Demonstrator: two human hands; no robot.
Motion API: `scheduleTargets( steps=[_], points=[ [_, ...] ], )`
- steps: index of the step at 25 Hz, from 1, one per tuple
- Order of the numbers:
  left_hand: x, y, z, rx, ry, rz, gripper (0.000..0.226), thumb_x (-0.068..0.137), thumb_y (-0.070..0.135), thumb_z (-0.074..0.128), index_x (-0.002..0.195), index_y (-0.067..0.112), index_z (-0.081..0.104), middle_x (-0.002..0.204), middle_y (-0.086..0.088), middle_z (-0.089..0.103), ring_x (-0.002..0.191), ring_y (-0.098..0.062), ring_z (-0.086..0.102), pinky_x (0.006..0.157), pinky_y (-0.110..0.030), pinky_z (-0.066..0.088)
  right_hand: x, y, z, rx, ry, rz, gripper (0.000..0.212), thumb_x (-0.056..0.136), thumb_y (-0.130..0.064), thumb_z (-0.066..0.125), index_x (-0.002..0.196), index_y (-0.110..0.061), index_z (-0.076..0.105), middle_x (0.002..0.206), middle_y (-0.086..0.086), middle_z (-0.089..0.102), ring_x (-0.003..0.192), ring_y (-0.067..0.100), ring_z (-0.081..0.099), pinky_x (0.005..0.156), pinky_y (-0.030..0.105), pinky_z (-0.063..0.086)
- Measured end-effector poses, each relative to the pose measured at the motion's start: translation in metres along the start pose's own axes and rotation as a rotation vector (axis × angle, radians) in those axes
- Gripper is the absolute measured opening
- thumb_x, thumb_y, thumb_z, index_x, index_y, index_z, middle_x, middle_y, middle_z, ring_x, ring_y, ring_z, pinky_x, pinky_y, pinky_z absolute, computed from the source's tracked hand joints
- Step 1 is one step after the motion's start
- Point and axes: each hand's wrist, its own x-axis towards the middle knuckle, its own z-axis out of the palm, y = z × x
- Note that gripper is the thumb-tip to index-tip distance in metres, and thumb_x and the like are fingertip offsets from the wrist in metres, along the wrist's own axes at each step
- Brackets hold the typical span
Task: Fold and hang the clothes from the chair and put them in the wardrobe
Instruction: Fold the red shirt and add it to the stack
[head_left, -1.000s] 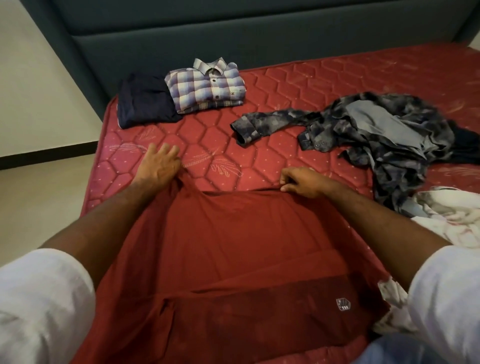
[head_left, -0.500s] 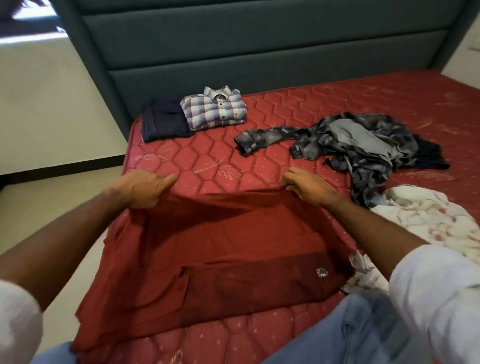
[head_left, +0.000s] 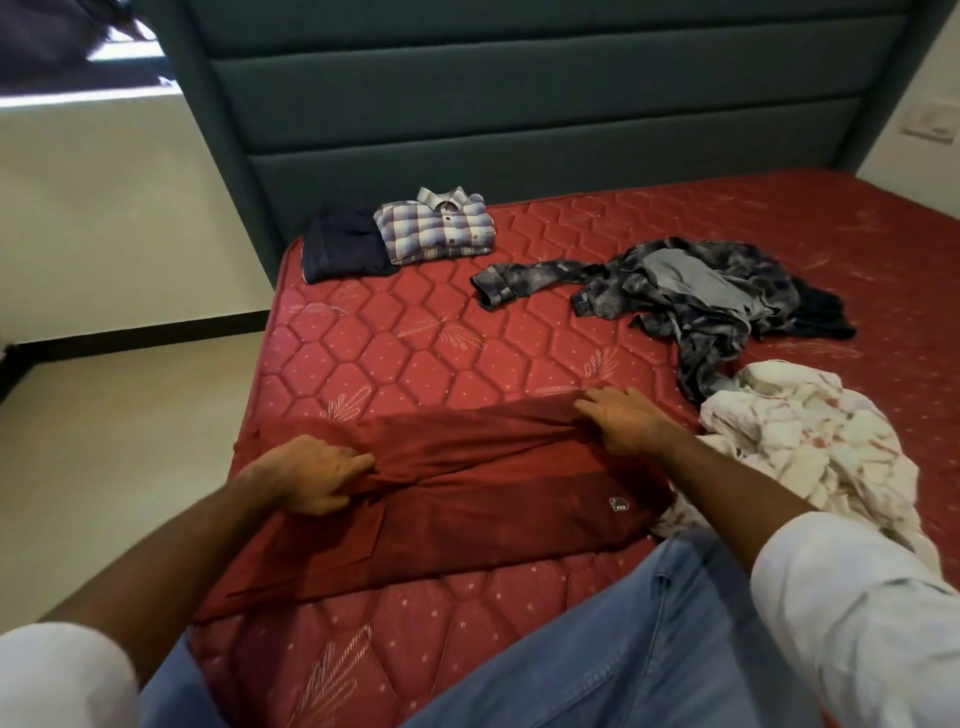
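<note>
A dark red shirt (head_left: 467, 499) with a small chest logo lies across the near part of the red quilted mattress (head_left: 467, 332). My left hand (head_left: 311, 475) grips a bunched fold of it at the left. My right hand (head_left: 623, 421) pinches its far edge at the right. The cloth between my hands is gathered into a ridge. A folded plaid shirt (head_left: 436, 228) and a folded dark navy garment (head_left: 343, 252) sit side by side near the headboard.
A crumpled grey patterned shirt (head_left: 691, 291) lies at the right middle, with a dark garment (head_left: 823, 314) behind it. A white floral cloth (head_left: 810, 447) is heaped near my right arm. The padded headboard (head_left: 519, 104) stands behind, bare floor (head_left: 130, 415) to the left.
Both hands have drawn the shirt's far edge back toward me, so the shirt now lies shorter and bunched. My view has pulled back and shows more of the bed.
</note>
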Motion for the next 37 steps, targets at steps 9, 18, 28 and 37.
scheduleTargets(
  steps=[9, 18, 28, 37],
  points=[
    [0.07, 0.025, -0.008, -0.083, 0.606, -0.034, 0.02, 0.088, 0.039, 0.047, 0.093, 0.021, 0.053, 0.09, -0.002, 0.059, 0.076, -0.027, 0.063, 0.06, -0.036, 0.047, 0.009, 0.027, 0.01, 0.967, 0.305, 0.677, 0.016, 0.093, -0.019, 0.063, 0.104, -0.009, 0.067, 0.097, 0.008, 0.066, 0.092, 0.025, 0.062, 0.083, 0.033, 0.047],
    [0.131, 0.084, 0.008, -0.119, 0.649, -0.063, 0.05, 0.093, 0.057, 0.054, 0.125, 0.02, 0.062, 0.13, -0.003, 0.058, 0.112, -0.028, 0.055, 0.09, -0.045, 0.042, 0.062, 0.055, 0.036, 1.092, 0.228, 0.658, 0.033, 0.078, -0.031, 0.087, 0.099, -0.018, 0.065, 0.084, -0.005, 0.063, 0.078, 0.014, 0.059, 0.074, 0.028, 0.047],
    [0.132, 0.072, 0.007, -0.064, 0.746, 0.115, 0.017, 0.1, 0.032, 0.048, 0.089, 0.02, 0.052, 0.088, 0.0, 0.055, 0.075, -0.023, 0.054, 0.065, -0.039, 0.04, 0.075, 0.063, 0.052, 1.35, 0.408, 0.738, 0.023, 0.081, -0.001, 0.079, 0.075, -0.02, 0.069, 0.07, -0.003, 0.065, 0.07, 0.013, 0.061, 0.07, 0.029, 0.051],
    [0.123, 0.069, -0.004, -0.096, 0.691, 0.08, 0.018, 0.077, 0.019, 0.059, 0.093, 0.018, 0.051, 0.09, -0.003, 0.053, 0.074, -0.027, 0.052, 0.064, -0.04, 0.039, 0.067, 0.07, 0.036, 1.268, 0.135, 0.704, 0.026, 0.084, -0.034, 0.083, 0.077, -0.017, 0.065, 0.073, -0.001, 0.063, 0.066, 0.016, 0.057, 0.062, 0.027, 0.045]
  ],
)
